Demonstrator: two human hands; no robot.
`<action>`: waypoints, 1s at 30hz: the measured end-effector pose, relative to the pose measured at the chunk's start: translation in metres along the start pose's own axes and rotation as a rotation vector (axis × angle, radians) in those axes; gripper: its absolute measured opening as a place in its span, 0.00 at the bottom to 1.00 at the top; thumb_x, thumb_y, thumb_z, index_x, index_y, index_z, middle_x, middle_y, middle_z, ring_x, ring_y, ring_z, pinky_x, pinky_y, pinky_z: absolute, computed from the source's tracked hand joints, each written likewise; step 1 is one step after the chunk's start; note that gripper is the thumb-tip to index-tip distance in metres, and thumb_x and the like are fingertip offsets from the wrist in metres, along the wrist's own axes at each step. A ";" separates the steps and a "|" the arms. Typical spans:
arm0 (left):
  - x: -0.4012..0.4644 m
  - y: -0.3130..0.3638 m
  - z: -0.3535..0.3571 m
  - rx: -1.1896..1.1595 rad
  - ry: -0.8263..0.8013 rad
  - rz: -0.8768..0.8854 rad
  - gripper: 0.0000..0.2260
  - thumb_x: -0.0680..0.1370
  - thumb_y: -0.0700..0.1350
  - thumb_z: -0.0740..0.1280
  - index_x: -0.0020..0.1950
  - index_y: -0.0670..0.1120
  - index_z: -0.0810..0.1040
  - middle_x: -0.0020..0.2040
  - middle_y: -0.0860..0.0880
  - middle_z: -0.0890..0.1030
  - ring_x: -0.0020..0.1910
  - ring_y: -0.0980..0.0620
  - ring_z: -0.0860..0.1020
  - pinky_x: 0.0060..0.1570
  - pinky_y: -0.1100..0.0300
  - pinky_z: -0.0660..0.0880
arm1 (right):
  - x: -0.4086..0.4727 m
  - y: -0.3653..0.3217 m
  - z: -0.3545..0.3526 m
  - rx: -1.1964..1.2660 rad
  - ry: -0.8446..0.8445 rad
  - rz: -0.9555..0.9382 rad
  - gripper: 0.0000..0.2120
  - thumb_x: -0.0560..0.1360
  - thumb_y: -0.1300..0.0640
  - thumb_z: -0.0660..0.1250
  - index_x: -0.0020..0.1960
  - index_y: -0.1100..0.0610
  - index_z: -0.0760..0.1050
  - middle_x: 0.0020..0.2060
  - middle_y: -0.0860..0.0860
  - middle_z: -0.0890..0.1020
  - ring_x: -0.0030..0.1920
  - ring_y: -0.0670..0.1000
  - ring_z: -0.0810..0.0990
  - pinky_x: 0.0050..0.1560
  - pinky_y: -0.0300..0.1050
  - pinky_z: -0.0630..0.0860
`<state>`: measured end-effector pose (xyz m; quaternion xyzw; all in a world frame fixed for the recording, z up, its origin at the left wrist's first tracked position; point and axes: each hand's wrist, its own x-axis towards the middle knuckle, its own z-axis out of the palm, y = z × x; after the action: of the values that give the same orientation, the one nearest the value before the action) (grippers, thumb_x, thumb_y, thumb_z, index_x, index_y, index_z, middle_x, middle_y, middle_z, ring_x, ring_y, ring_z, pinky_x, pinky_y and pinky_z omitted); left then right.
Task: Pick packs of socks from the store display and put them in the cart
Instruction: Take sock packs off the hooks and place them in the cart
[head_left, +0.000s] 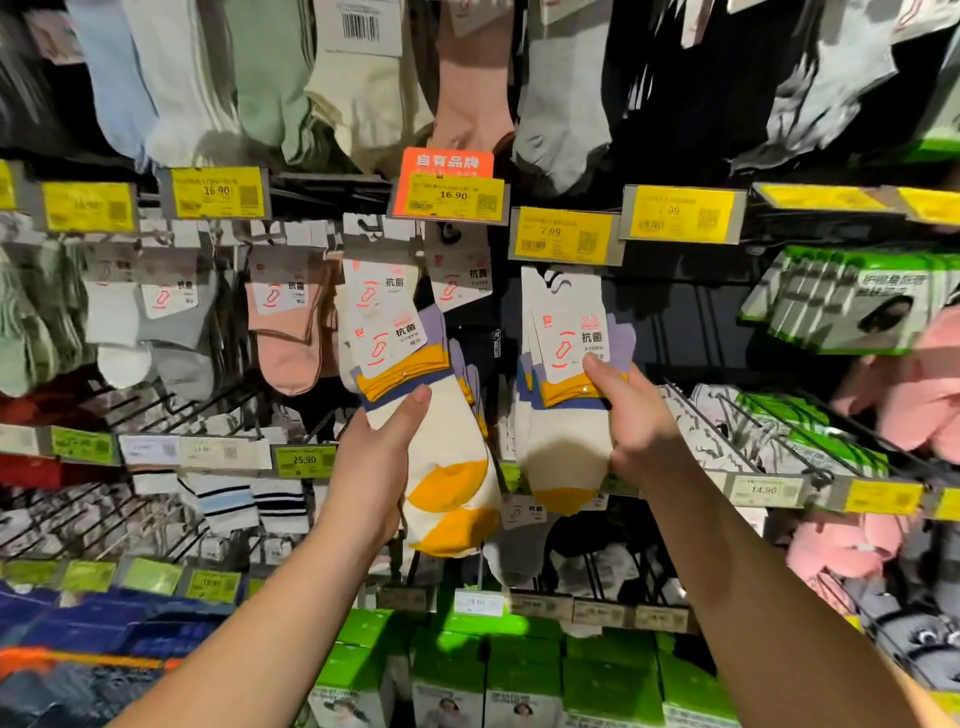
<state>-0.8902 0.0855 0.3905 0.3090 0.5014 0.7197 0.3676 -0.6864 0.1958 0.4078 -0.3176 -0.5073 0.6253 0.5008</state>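
Observation:
My left hand (382, 457) grips a pack of cream socks with yellow heels and purple cuffs (441, 457); the thumb lies across its front. The pack's white card top sits up near the display hook under the orange price tag (448, 183). My right hand (631, 415) holds a second matching pack of socks (563, 431), thumb pressed on its white label, just below a yellow price tag (563, 234). Both packs are in front of the sock display. No cart is in view.
Rows of hanging socks fill the wall: pink socks (288, 332) and grey ones to the left, striped pairs (244, 501) lower left. Green boxes (519, 670) stand on the bottom shelf. Wire hooks (722, 421) stick out at the right, beside pink plush items (914, 395).

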 end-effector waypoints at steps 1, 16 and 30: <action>0.001 -0.001 -0.001 0.015 0.022 0.011 0.06 0.79 0.47 0.71 0.55 0.54 0.81 0.53 0.52 0.87 0.54 0.47 0.85 0.59 0.46 0.78 | -0.002 0.005 -0.003 -0.002 0.003 0.005 0.19 0.80 0.49 0.66 0.68 0.56 0.77 0.59 0.57 0.84 0.60 0.60 0.83 0.65 0.61 0.75; -0.013 -0.031 0.015 0.369 -0.045 0.074 0.09 0.79 0.53 0.68 0.58 0.54 0.75 0.49 0.62 0.79 0.49 0.61 0.77 0.42 0.69 0.70 | -0.017 0.030 0.021 -0.008 -0.093 0.149 0.17 0.78 0.47 0.67 0.62 0.55 0.80 0.57 0.58 0.85 0.57 0.60 0.84 0.57 0.58 0.80; -0.017 -0.038 0.002 0.253 -0.169 -0.073 0.33 0.69 0.69 0.71 0.67 0.52 0.73 0.58 0.62 0.82 0.61 0.63 0.77 0.60 0.64 0.69 | -0.035 0.040 0.036 0.051 -0.088 0.318 0.17 0.76 0.49 0.71 0.60 0.58 0.82 0.53 0.59 0.86 0.55 0.61 0.85 0.59 0.59 0.80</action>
<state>-0.8713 0.0802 0.3540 0.3941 0.5662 0.6083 0.3925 -0.7208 0.1522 0.3764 -0.3534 -0.4562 0.7227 0.3805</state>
